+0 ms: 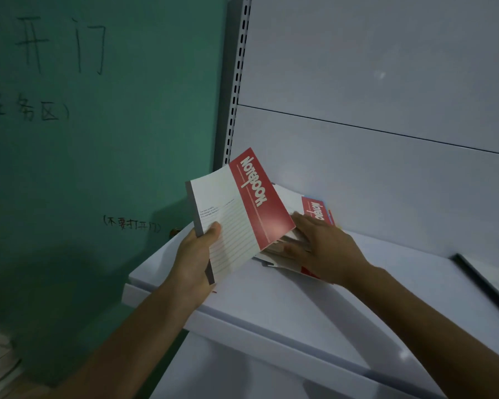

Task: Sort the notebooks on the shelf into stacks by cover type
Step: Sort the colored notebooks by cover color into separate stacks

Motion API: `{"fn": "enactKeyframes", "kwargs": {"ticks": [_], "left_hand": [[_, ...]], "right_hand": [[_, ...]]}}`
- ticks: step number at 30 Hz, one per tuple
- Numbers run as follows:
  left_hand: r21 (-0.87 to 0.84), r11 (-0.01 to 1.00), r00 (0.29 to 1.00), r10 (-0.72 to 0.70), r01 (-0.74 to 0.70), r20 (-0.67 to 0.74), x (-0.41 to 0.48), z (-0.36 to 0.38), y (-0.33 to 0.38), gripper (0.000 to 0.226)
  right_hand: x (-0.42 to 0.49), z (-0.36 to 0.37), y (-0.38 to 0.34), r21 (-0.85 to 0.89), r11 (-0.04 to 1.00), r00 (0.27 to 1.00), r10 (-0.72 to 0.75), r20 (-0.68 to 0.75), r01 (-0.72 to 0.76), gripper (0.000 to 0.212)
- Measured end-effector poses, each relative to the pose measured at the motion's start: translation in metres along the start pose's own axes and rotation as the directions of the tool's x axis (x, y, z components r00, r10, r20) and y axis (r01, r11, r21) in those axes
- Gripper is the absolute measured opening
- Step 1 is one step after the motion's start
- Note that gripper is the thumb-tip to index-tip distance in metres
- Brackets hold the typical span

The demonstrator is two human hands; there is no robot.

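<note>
My left hand point(195, 254) grips a red-and-white notebook point(236, 208) with a grey spine, held tilted above the left end of the white shelf point(300, 306). Its thumb lies on the lined white part of the cover. Behind it, a pile of notebooks point(314, 210) leans against the shelf's back panel; the top one has the same red-and-white cover, and a blue edge shows behind. My right hand point(320, 249) rests on the lower part of that pile, fingers spread among the covers. The held notebook hides part of the pile.
A green wall point(98, 139) with handwritten characters stands left of the shelf unit. A slotted metal upright point(236, 82) marks the shelf's left edge. A dark-edged flat item point(484, 277) lies at the shelf's far right. A lower shelf point(271, 370) juts out below.
</note>
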State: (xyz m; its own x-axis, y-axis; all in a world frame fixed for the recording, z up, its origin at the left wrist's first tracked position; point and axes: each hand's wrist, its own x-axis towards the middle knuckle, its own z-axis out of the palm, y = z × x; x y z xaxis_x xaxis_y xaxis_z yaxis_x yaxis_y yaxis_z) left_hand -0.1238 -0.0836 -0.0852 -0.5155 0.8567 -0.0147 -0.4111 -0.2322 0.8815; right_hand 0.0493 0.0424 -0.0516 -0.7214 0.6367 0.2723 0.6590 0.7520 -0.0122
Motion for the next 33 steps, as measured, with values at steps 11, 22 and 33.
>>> {"fn": "enactKeyframes", "kwargs": {"ticks": [11,22,33], "left_hand": [[0.008,1.0,0.999,-0.024,0.025,-0.037,-0.005,0.001,0.003,0.027],[0.097,0.995,0.998,0.036,-0.031,-0.059,-0.009,0.01,0.004,0.021],[0.234,0.96,0.988,0.14,-0.152,0.069,-0.018,0.064,0.008,0.022]], "right_hand": [[-0.016,0.0,0.013,0.545,0.837,0.991,0.108,-0.084,-0.045,0.045],[-0.02,-0.031,0.016,0.718,0.696,0.862,0.348,-0.368,0.025,0.027],[-0.058,-0.059,0.02,0.256,0.94,0.638,0.056,-0.768,0.227,0.04]]}}
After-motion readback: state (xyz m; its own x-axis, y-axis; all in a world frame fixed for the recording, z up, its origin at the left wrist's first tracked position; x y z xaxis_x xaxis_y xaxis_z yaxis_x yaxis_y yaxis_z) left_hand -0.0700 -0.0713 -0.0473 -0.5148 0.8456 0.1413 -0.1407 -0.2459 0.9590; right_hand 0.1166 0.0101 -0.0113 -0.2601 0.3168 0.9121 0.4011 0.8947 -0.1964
